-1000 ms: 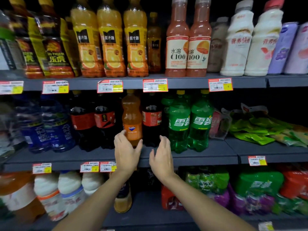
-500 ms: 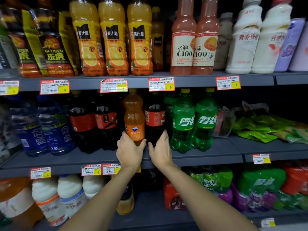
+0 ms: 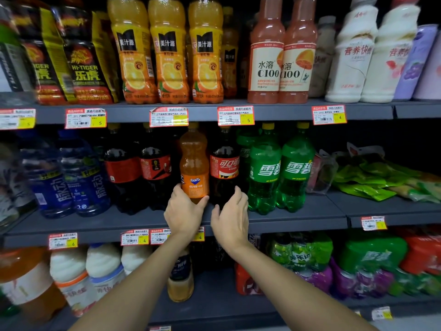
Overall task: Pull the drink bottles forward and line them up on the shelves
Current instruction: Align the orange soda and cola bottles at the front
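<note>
On the middle shelf [image 3: 298, 218] stood one orange soda bottle [image 3: 194, 161], smooth clear plastic, filled with orange drink. The left hand [image 3: 183, 213] gripped its base, thumb on one side and fingers [image 3: 176, 189] curled round the other, near the front edge. Just beside it on the right stood one cola bottle [image 3: 224, 166] with a red label. The right hand [image 3: 230, 220] was cupped loosely open at its foot and held nothing; whether it touched the bottle could not be told. Further right were two green soda bottles [image 3: 265, 168] with yellow caps, side by side. To the left stood two more dark cola bottles [image 3: 123, 170] and two blue drink bottles [image 3: 82, 180]. On the upper shelf [image 3: 274, 113] stood three ribbed orange juice bottles [image 3: 168, 51] and two pink ones [image 3: 267, 51].
</note>
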{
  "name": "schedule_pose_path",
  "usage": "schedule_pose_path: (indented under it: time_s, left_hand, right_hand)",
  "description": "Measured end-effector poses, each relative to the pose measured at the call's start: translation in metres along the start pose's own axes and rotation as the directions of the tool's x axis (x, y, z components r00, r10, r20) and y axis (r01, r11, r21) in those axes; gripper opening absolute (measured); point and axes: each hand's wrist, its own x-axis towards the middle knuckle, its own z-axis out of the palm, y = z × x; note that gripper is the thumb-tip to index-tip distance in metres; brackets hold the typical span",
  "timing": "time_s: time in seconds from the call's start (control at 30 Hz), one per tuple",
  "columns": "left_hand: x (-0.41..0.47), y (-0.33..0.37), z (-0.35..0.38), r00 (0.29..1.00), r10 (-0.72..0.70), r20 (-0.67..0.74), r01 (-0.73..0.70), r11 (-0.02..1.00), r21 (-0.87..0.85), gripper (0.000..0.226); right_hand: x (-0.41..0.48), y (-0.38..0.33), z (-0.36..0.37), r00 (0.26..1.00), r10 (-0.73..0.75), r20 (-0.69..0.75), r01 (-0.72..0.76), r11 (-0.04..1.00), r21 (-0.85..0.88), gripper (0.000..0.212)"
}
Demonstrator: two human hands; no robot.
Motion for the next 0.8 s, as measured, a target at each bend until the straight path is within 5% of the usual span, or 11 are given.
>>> schedule_pose_path:
  time_s: [0.27,0.57,0.8]
  left_hand:
    - [0.000,0.001,-0.003,1.000,0.007,0.014,-0.007,1.000,0.028,0.078]
    - [-0.003,0.001,0.001,1.000,-0.003,-0.004,0.003,1.000,0.023,0.082]
    - [0.001,-0.004,-0.002,1.000,0.004,0.010,-0.005,1.000,0.017,0.085]
  right_hand:
    - [0.026,-0.003,-0.004,0.986,0.081,0.149,-0.104,0.983,0.153,0.090]
    - [0.008,-0.005,0.004,0.997,0.075,-0.018,-0.072,0.990,0.120,0.081]
    - [0.019,0.004,-0.002,0.994,0.039,0.098,-0.056,0.983,0.174,0.095]
